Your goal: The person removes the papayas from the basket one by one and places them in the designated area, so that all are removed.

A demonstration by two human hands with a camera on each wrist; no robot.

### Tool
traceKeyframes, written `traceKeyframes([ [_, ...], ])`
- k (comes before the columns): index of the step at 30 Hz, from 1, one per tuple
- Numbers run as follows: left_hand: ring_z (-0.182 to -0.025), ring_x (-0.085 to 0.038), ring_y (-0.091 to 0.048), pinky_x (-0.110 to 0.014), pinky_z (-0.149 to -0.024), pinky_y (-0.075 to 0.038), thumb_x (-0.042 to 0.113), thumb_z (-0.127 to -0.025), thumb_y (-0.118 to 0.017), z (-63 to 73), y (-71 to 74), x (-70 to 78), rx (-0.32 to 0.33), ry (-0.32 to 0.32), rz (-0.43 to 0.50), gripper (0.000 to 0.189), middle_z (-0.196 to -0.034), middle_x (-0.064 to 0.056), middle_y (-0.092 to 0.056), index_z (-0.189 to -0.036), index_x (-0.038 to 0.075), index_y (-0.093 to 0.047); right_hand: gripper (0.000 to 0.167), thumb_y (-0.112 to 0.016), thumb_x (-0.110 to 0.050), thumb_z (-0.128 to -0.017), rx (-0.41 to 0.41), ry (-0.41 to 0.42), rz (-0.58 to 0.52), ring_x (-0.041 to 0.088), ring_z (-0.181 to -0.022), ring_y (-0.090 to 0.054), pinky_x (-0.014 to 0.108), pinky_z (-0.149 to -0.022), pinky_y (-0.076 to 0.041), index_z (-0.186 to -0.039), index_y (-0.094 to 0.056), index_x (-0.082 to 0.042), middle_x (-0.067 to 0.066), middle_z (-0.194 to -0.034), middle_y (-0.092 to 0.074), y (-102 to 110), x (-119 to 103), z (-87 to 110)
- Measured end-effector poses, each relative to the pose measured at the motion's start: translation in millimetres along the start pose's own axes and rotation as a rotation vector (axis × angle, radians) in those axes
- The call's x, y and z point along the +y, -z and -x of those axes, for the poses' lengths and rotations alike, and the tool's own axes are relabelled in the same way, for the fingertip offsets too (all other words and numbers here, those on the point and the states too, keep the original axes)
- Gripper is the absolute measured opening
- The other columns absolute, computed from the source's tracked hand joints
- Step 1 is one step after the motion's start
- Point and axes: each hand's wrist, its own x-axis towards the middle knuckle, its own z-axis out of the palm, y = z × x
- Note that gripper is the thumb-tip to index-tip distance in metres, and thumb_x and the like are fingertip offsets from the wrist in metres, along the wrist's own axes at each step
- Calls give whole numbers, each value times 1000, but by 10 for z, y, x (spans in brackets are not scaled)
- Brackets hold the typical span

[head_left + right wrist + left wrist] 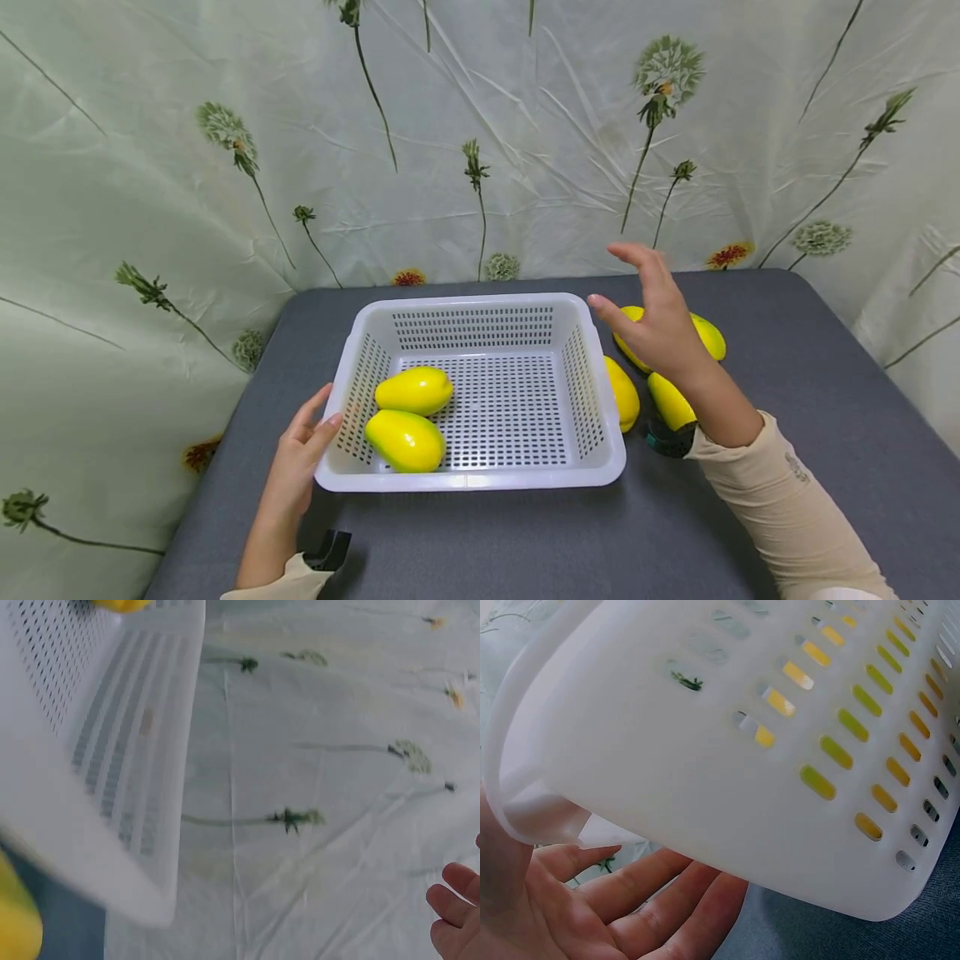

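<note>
A white plastic basket with slotted walls stands on the table. Two yellow-green mangoes lie in its left part, side by side. My left hand holds the basket's left rim, thumb over the edge; in the left wrist view its fingers reach under the rim against the outer wall. To the right of the basket, my right hand is raised with fingers spread and nothing in it. Several more mangoes lie below and around that hand, partly hidden by it, one mango right beside the basket wall.
The grey cloth-covered table extends in front of the basket and to the right. Behind it hangs a pale curtain printed with dandelions. A dark wrist strap shows at the right cuff.
</note>
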Motion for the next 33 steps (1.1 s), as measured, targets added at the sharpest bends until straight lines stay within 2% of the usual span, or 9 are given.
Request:
traceKeyframes([
  [9,-83,-9,-61,-42,-60,-53,28,-92,-51,1,-2,-5,-12,-2,2,57,-128,-26,-42,-142,18,-25,62,-62,-24,-85,-187,86,-40,25,-123,-30,48,-98,-28,-136,-31,-7,11,-136,-32,-393,-158,-177],
  [20,-81,-10,-62,-42,-60,-53,29,-92,-51,6,-6,5,0,1,4,56,-127,-26,-43,-142,19,-26,63,-58,-33,-87,-426,109,-78,19,-125,-28,40,-100,-29,-137,-29,-7,8,-138,-29,-937,-249,-403],
  [27,-80,-10,-62,-43,-58,-53,29,-92,-51,4,-3,7,5,-6,4,56,-126,-26,-42,-142,18,-27,64,-53,-43,-88,-571,81,-63,17,-124,-31,35,-100,-30,-137,-30,-11,6,-138,-30,-1308,-259,-468],
  [33,-80,-10,-62,-42,-59,-53,29,-92,-50,-3,-6,-1,2,-9,1,56,-125,-25,-43,-141,17,-27,65,-55,-43,-86,-645,28,-59,14,-124,-32,30,-100,-29,-138,-31,-13,3,-138,-32,-1552,-236,-463],
])
